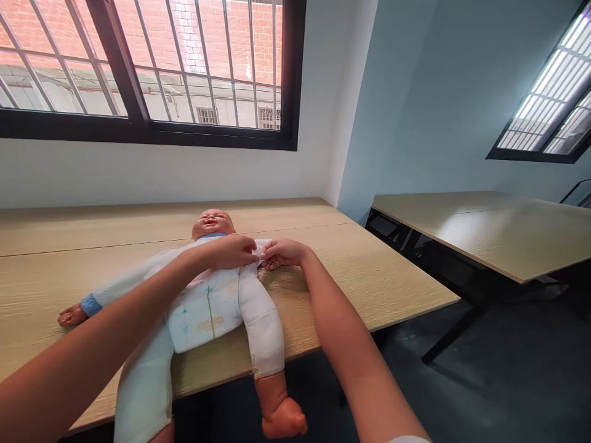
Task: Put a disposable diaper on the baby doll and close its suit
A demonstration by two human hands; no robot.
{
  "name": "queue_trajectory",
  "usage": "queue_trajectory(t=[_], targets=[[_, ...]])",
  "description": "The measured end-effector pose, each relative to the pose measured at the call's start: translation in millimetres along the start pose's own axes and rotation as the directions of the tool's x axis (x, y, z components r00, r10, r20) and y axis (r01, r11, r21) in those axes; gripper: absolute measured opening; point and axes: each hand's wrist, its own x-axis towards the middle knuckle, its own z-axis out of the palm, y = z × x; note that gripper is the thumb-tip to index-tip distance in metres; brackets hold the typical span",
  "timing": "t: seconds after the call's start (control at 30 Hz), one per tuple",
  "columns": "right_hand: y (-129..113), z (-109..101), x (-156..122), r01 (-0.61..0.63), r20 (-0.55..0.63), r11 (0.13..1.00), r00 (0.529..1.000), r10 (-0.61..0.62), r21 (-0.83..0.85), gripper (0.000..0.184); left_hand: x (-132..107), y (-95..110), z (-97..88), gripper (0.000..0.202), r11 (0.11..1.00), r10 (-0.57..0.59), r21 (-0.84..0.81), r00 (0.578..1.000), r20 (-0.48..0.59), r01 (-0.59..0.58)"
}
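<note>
A baby doll (213, 224) lies on its back on the light wood table, head toward the window. It wears a white top with a blue collar and a blue cuff (91, 304), and a printed diaper (198, 317) around its waist. Both its legs reach over the table's front edge. My left hand (237, 251) crosses over the doll's chest, fingers closed on white cloth at its side. Close beside it, my right hand (282, 253) pinches the same white cloth (261, 246). Whether this cloth is sleeve or diaper edge, I cannot tell. The doll's far arm is mostly hidden behind my hands.
The wood table (351, 271) runs along the wall beneath a barred window (152, 126). To the right, past a gap, stands a second table (498, 227) with dark legs. Dark floor (498, 369) shows below.
</note>
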Motion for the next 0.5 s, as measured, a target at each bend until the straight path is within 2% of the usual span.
queue_trajectory(t=[0.13, 0.27, 0.5], targets=[[0.2, -1.2, 1.0, -0.004, 0.014, 1.0, 1.0, 0.004, -0.029, 0.011, 6.1, -7.0, 1.3, 0.034, 0.999, -0.024, -0.039, 0.997, 0.078, 0.027], [1.5, -0.3, 4.1, 0.007, 0.035, 0.999, 0.999, -0.006, -0.036, 0.015, 9.5, -5.0, 9.9, 0.024, 0.994, -0.106, -0.027, 0.993, 0.043, 0.107], [6.0, -0.2, 5.9, 0.021, 0.046, 0.999, 0.999, -0.02, -0.036, 0.021, 15.6, 15.1, 22.7, 0.016, 0.955, -0.288, 0.069, 0.957, -0.026, 0.289]])
